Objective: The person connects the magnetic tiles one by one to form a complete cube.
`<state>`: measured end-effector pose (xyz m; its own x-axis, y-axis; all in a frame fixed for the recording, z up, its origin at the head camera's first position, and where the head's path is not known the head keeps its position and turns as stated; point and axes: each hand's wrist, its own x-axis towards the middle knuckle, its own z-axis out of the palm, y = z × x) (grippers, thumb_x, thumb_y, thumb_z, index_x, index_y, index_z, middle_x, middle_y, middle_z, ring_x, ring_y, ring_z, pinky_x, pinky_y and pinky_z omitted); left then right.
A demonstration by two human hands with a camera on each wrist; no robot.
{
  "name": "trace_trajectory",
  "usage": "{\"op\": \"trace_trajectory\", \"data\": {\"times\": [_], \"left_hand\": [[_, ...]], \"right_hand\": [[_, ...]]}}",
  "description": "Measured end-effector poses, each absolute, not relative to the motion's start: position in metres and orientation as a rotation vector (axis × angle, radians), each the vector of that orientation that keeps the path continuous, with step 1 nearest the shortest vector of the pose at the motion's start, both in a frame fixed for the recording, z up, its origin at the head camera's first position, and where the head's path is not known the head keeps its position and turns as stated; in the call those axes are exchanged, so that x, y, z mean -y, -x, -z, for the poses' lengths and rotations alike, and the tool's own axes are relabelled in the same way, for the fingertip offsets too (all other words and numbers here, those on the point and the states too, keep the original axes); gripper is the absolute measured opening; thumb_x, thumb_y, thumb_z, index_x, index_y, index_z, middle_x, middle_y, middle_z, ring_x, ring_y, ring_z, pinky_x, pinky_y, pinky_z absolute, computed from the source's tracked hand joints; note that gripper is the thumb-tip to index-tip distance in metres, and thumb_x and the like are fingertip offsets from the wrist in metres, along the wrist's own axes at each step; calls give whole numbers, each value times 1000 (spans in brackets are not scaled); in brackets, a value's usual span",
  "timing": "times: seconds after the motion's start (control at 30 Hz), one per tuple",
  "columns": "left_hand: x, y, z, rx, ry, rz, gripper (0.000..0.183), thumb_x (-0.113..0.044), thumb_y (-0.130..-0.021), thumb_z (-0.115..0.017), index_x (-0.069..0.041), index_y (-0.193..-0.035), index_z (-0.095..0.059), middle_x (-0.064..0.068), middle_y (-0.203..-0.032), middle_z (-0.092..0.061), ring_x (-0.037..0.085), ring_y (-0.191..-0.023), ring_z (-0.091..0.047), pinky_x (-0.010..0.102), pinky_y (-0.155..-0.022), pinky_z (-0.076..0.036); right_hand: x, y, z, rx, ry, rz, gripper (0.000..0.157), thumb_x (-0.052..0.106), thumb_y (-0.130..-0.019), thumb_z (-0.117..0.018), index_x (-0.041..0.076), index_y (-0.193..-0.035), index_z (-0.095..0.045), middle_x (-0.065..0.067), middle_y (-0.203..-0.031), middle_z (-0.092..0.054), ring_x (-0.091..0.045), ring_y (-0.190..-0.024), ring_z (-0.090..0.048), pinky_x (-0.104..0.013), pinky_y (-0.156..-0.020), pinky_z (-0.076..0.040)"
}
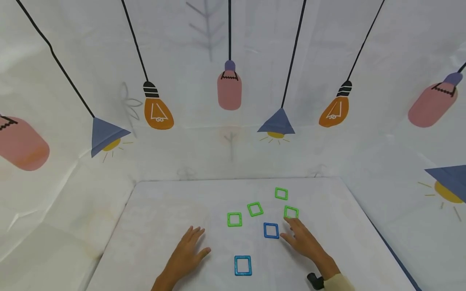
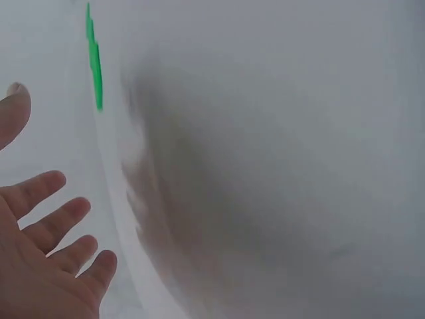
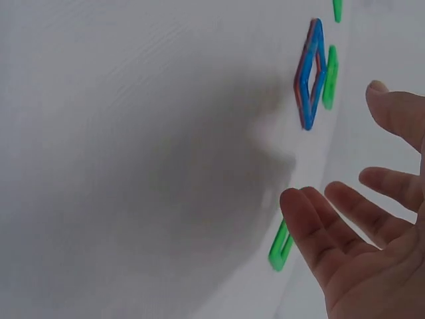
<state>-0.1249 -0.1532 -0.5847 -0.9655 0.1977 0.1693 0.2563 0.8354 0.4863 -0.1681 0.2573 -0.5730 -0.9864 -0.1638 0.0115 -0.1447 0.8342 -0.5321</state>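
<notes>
Several flat square frames lie on the white table (image 1: 153, 226). My right hand (image 1: 303, 240) is open, fingers straight, its fingertips at a green square (image 1: 291, 211) and just right of a blue square (image 1: 271, 230). In the right wrist view the hand (image 3: 358, 239) hovers with spread fingers by a green square (image 3: 281, 246) and the blue square (image 3: 310, 74). My left hand (image 1: 187, 252) rests flat and open on the table, left of a light blue square (image 1: 242, 265). Other green squares (image 1: 234, 219) (image 1: 255, 209) (image 1: 281, 193) lie beyond. The left wrist view shows open fingers (image 2: 46, 246) holding nothing.
White cloth walls printed with hanging lamps (image 1: 229, 87) surround the table on three sides. The table's right edge (image 1: 386, 242) runs close to my right arm. A dark strap (image 1: 314, 280) sits at my right wrist.
</notes>
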Motion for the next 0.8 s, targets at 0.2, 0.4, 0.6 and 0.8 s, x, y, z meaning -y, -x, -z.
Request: {"op": "trace_trajectory", "data": {"times": [0.2,0.4,0.6,0.8], "left_hand": [[109,119,584,3018,492,1037,74,-54,-86,-71,-11,-143,-52,12,-151,-50,42,-146,-35,64,-111,-36],[83,116,594,3021,589,1064,77,-60,-81,-73,-12,-140,-55,11,-148,-53,44,-144,-35,65,-113,-33],[71,112,605,3085,538,1061,73,-63,-74,-76,-14,-125,-60,11,-145,-55,44,-145,-34,65,-118,-23],[66,107,612,3052,557,1022,82,-68,-67,-78,-15,-127,-59,13,-148,-51,46,-145,-32,68,-118,-20]], "right_hand": [[-246,173,575,-2962,261,868,59,19,-86,-79,3,-138,-56,-9,-128,-58,-16,-100,-63,-35,-85,-58],[-240,179,582,-2986,316,832,60,23,-84,-81,2,-136,-58,-6,-122,-58,-10,-96,-59,-33,-84,-56],[-236,183,587,-2964,324,790,64,27,-82,-82,0,-136,-58,-3,-114,-57,-8,-89,-50,-30,-79,-52],[-233,187,589,-2949,347,748,68,30,-79,-84,-1,-134,-58,-4,-115,-56,-8,-88,-47,-30,-77,-51]]}}
